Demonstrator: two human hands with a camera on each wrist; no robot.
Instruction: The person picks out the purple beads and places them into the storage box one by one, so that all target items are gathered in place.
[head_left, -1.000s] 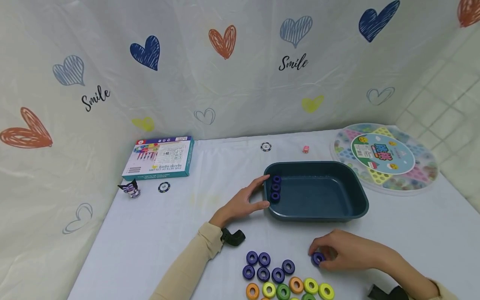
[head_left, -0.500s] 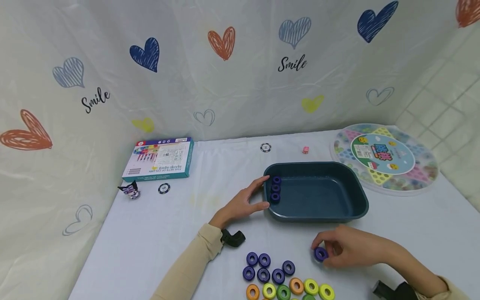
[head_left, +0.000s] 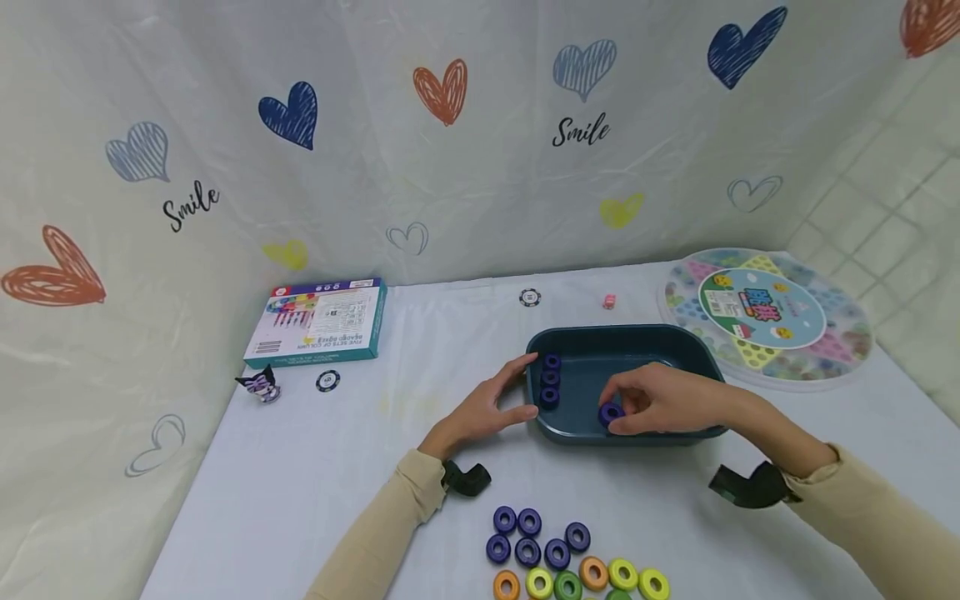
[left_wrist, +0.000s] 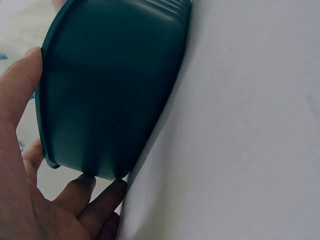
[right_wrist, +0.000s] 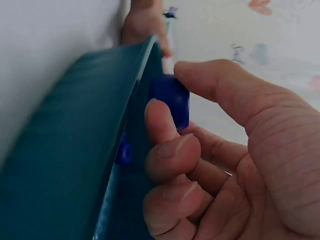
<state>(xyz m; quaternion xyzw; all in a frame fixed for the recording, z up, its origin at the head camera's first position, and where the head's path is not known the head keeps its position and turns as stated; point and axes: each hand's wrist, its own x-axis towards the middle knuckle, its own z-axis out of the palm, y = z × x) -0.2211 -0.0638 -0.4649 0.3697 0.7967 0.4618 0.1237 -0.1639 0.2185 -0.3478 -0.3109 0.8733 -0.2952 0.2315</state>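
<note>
My right hand [head_left: 667, 400] pinches a purple ring [head_left: 611, 413] between thumb and fingers, over the near side of a dark teal tub [head_left: 645, 437]. In the right wrist view the pinched ring [right_wrist: 172, 97] shows edge-on beside the tub's rim [right_wrist: 145, 65]. Inside the tub, three purple rings [head_left: 551, 377] stand in a row along the left wall. My left hand [head_left: 483, 408] is at the tub's left end, thumb and fingers spread. In the left wrist view its thumb [left_wrist: 27, 75] touches the rim and the other fingers lie by the lower wall.
Several loose purple rings [head_left: 527, 552] lie in front, with orange, yellow [head_left: 622, 573] and green ones cut by the frame edge. A boxed set [head_left: 318, 321], a small figurine [head_left: 260, 383], chips [head_left: 327, 381] and a round game board [head_left: 765, 317] sit farther back.
My right hand has carried the purple ring from the table in front, away from me and slightly left, to above the tub. My left hand stays at the tub's left end.
</note>
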